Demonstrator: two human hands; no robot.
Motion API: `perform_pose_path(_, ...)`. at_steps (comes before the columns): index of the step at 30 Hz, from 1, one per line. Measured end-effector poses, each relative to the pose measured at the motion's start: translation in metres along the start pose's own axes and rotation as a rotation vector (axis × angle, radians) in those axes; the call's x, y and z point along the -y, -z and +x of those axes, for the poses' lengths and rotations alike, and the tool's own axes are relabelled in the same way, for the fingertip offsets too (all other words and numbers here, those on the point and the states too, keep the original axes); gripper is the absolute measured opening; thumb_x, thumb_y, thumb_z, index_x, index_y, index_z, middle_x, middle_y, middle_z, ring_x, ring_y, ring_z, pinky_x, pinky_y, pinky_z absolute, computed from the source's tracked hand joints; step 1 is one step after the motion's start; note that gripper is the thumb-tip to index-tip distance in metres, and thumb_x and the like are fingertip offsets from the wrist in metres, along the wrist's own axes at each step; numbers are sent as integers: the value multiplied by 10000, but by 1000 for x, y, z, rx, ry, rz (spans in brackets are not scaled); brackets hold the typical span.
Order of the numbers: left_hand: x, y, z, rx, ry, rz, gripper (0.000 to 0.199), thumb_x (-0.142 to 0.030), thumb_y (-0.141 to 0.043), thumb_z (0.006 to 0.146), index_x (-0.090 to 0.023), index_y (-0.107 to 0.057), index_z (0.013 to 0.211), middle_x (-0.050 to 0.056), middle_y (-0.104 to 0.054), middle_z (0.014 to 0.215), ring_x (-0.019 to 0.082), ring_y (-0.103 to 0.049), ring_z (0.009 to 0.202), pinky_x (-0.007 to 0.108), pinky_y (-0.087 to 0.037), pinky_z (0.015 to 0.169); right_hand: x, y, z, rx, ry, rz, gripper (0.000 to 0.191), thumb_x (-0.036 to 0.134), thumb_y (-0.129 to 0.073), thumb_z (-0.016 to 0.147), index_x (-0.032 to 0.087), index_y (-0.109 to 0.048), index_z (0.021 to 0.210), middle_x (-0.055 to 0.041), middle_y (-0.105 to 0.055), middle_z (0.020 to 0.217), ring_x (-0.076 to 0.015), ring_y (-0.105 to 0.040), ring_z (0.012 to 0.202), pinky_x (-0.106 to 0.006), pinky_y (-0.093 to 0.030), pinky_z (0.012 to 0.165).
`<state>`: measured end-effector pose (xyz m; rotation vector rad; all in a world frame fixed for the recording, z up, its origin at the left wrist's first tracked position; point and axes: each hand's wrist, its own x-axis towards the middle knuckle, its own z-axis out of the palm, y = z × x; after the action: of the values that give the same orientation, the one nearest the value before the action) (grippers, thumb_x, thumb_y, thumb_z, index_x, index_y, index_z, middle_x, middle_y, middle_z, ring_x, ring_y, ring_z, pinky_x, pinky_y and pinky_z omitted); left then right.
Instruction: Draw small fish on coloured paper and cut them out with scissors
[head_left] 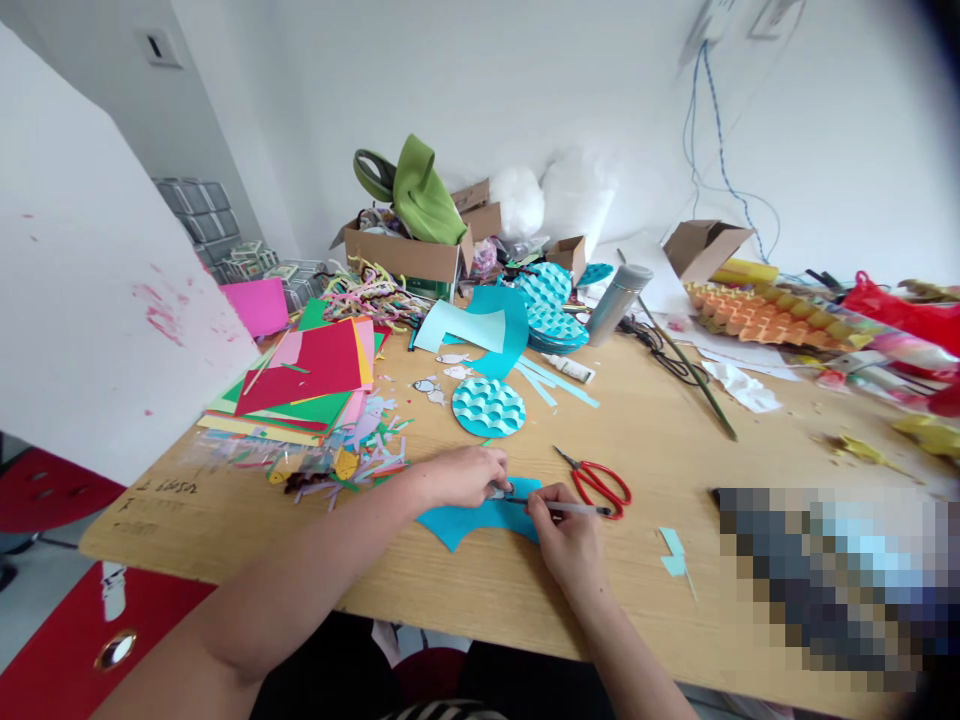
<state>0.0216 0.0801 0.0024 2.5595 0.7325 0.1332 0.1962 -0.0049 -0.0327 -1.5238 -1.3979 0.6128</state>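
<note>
My right hand [566,535] is closed around a slim pen [574,508], its tip pointing left over a piece of blue paper [451,528] with curved cut edges. My left hand [469,474] presses its bunched fingers on a small pale paper cutout [498,493] lying on that blue paper; most of the cutout is hidden under the fingers. Just beyond lies a blue disc [488,407] covered with wavy light-blue strips. Red-handled scissors [604,488] rest right of the blue paper. Several small fish cutouts [457,371] lie left of and behind the disc.
Stacked coloured paper [304,375] and paper scraps [382,450] spread to the left. Behind are a glue bottle [568,368], a grey flask [619,305] and a cardboard box [401,256]. A long stick [694,375] and egg trays [765,312] lie right.
</note>
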Motion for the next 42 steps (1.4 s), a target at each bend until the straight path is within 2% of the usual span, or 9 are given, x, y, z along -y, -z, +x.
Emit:
perform_pose_path(10, -2, 1, -1, 19, 18, 25, 229, -127, -568, 893, -181, -717, 1058, 44, -626, 1066, 171, -617, 919, 251, -449, 788, 1, 1, 0, -68, 0, 29, 338, 494, -591, 816, 206, -569, 639, -1, -556, 512, -141, -467, 437, -251, -351, 412)
perform_pose_path(13, -3, 1, -1, 22, 22, 49, 222, -137, -560, 900, -186, -712, 1053, 43, -627, 1048, 167, -612, 909, 248, -448, 778, -1, 2, -2, -153, -29, 106, 300, 484, -580, 861, 195, -589, 781, -28, -629, 617, -170, -571, 517, -273, -449, 482)
perform_pose_path(16, -6, 0, -2, 18, 29, 95, 208, -146, -548, 906, -193, -709, 1028, 47, -623, 1016, 172, -602, 897, 250, -443, 754, -4, 2, -2, -126, 12, 155, 286, 452, -513, 926, 187, -588, 1001, -82, -717, 807, -219, -682, 728, -343, -536, 680)
perform_pose_path(19, -14, -3, -4, -1, 49, 162, 213, -157, -506, 929, -189, -700, 1012, 58, -610, 977, 186, -590, 894, 268, -437, 743, -9, 1, 1, -30, 148, 8, 280, 409, -439, 966, 194, -604, 1040, -97, -733, 883, -247, -681, 866, -405, -510, 806)
perform_pose_path(26, -38, -14, -8, -64, 158, 300, 232, -81, -463, 921, -132, -686, 959, 82, -622, 975, 221, -567, 933, 324, -456, 775, -17, 0, 7, 37, 302, -353, 309, 345, -369, 979, 209, -636, 907, -95, -694, 864, -270, -625, 859, -427, -433, 774)
perform_pose_path(33, -79, -52, 0, -180, 421, 363, 273, -120, -470, 911, -60, -683, 1071, 154, -645, 989, 300, -587, 964, 406, -474, 790, -18, 3, 7, 104, 319, -407, 317, 323, -350, 976, 203, -637, 910, -111, -678, 876, -282, -611, 875, -447, -431, 793)
perform_pose_path(35, -88, -70, 6, -303, 540, 457, 324, -172, -493, 911, -28, -659, 1149, 200, -648, 1058, 320, -589, 1013, 459, -447, 882, -17, 4, 9, 114, 311, -390, 328, 355, -364, 969, 205, -641, 878, -118, -680, 873, -289, -609, 877, -459, -441, 801)
perform_pose_path(39, -91, -99, 11, -506, 612, 522, 447, -302, -569, 879, -31, -631, 1230, 235, -611, 1222, 383, -540, 1141, 530, -384, 965, -14, 9, 12, 162, 261, -343, 334, 413, -401, 950, 217, -665, 892, -122, -692, 917, -298, -616, 909, -474, -466, 817)
perform_pose_path(42, -90, -107, 10, -572, 623, 513, 497, -352, -584, 875, -37, -615, 1257, 221, -611, 1241, 385, -528, 1160, 523, -382, 958, -4, 14, 17, 202, 214, -255, 358, 444, -417, 952, 211, -664, 1065, -128, -686, 996, -284, -620, 967, -450, -489, 846)
